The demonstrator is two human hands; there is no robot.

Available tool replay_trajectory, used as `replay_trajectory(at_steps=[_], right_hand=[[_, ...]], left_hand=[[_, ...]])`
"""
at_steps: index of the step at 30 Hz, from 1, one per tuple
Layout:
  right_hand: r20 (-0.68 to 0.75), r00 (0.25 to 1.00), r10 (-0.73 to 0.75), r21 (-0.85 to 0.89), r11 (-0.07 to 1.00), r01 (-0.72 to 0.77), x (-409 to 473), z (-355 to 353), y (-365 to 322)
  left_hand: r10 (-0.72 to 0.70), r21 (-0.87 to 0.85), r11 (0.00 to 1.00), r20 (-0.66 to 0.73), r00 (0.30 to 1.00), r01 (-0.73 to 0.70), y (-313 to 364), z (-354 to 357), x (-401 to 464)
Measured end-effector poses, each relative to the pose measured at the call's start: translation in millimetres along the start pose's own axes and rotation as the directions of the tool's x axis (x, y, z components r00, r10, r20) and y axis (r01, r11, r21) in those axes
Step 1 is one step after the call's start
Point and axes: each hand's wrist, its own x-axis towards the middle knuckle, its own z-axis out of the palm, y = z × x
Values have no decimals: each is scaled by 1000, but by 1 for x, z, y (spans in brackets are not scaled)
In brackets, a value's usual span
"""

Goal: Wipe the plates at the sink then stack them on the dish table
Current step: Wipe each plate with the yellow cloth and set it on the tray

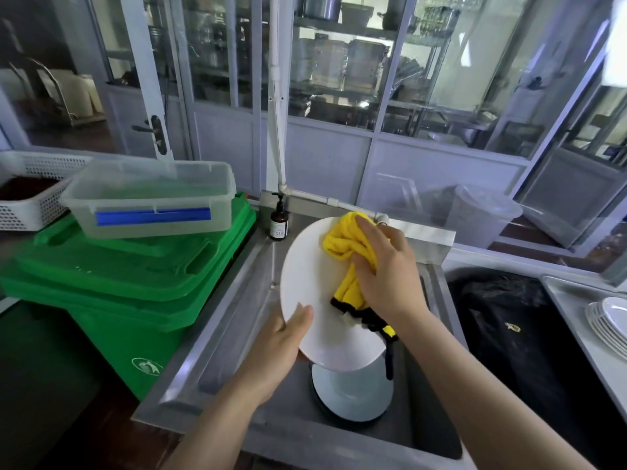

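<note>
Wiping in progress over the steel sink (217, 320). White plate (305, 276) held tilted above the basin, gripped at its lower left rim by the left hand (278, 347), thumb on the upper face, fingers hidden under the plate. Yellow cloth with black edge (349, 262) pressed on the plate face by the right hand (386, 273), fingers bent over the bunched fabric; one black end hanging down past the plate rim. Hands apart, on opposite sides of the same plate.

Below, in the basin, more white plates (353, 391) waiting, partly covered by the held one; exact count not possible to tell. At the far right, on a steel dish table (570, 300), a stack of plates (610, 320) already standing, cut by the picture edge. Judged from this: some plates probably finished and stacked, one under the cloth now, at least one left in the sink. So, somewhere in the middle of the task.

Writing: brown pump bottle (279, 218) at the back corner of the sink, with a pale label, text too small to read. Green bin (129, 300) to the left with a round white emblem on its front, no legible words. Clear plastic box with blue clip (152, 201) resting on the bin lid, no label visible.
</note>
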Motion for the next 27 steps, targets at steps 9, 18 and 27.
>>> replay_trajectory(at_steps=[9,18,27], right_hand=[[274,913,-301,-30,946,322,-40,12,-42],[387,801,-457,-93,845,527,-48,18,-51],[364,776,-514,-166,785,598,-52,11,-18]], left_hand=[[-3,-175,984,41,999,10,2,0,5],[-25,-523,848,125,992,87,-6,-18,4],[44,-573,816,-62,997,-72,-19,-37,8]])
